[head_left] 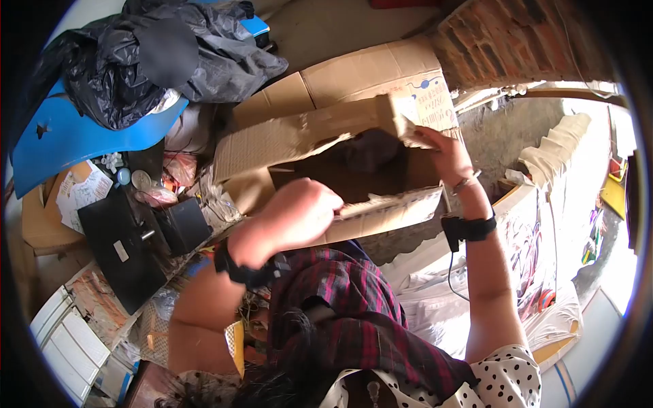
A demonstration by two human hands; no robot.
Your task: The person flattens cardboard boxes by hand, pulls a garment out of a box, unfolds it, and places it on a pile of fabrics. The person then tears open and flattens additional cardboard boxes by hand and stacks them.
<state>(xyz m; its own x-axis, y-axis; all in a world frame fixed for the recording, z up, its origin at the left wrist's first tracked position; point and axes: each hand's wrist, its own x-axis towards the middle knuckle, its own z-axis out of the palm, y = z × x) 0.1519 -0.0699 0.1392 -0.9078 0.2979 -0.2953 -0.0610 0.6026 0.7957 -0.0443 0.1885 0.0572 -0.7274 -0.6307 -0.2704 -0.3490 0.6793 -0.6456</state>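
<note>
An open cardboard box tilts in front of me, its flaps raised and its inside dark. Something pale and rounded shows dimly inside; I cannot make out what it is. My left hand is closed at the near edge of the box, fingertips partly hidden and slightly blurred. At the right end, my right hand pinches the corner of a torn flap. Both wrists carry black straps.
Another brown cardboard piece stands behind the box. At upper left, a black plastic bag lies over a blue plastic piece. A black panel is at left, a white-draped surface at right, bricks at upper right.
</note>
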